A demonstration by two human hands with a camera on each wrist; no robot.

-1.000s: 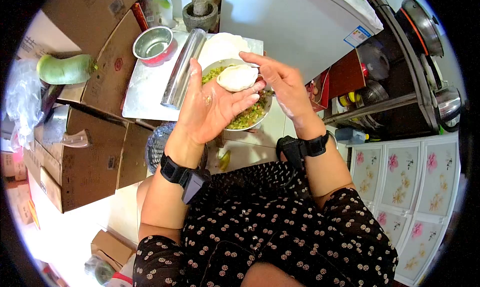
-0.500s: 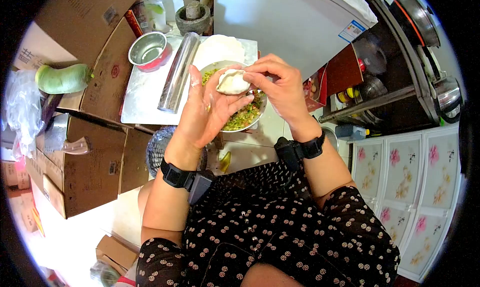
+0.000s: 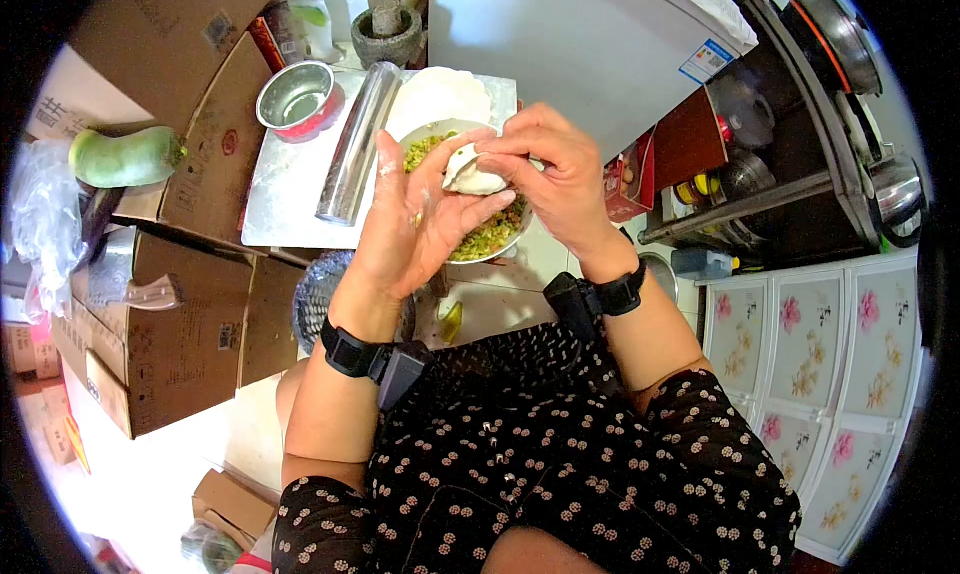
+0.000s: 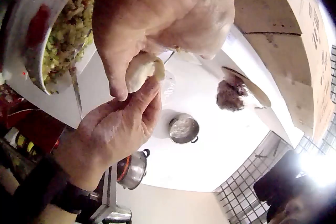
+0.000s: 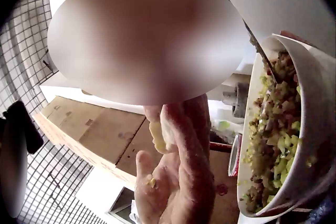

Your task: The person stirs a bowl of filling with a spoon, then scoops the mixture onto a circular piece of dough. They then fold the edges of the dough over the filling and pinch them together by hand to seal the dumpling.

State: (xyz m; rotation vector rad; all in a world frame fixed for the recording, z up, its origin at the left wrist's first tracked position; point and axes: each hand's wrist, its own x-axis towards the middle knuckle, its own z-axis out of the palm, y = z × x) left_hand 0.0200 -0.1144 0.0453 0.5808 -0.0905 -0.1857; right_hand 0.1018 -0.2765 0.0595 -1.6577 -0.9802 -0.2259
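A white dough dumpling (image 3: 472, 177) lies on the fingers of the upturned left hand (image 3: 405, 219), whose palm is spread and thumb stands apart. From the other side, the right hand (image 3: 552, 174) pinches the dumpling's edge between thumb and fingers. In the left wrist view the dumpling (image 4: 140, 73) shows between both hands, partly covered by them. Below the hands is a white bowl (image 5: 321, 82) of chopped green filling (image 5: 275, 140), with a utensil's thin metal handle (image 4: 75, 90) leaning out of it. A crumb of filling (image 5: 153, 183) sticks to the left palm.
On a white board (image 3: 290, 209) lie a shiny metal cylinder (image 3: 357, 144), pale flat dough (image 3: 440, 96) and a metal bowl (image 3: 300, 126). Behind stands a stone mortar (image 3: 385, 52). Cardboard boxes (image 3: 190, 324), a green radish (image 3: 125, 158) and a cleaver (image 3: 112, 264) are at left.
The right hand has come from beside the dumpling to pinch its edge, its fingers shifting along the rim. The dumpling has turned and tilted on the left hand.
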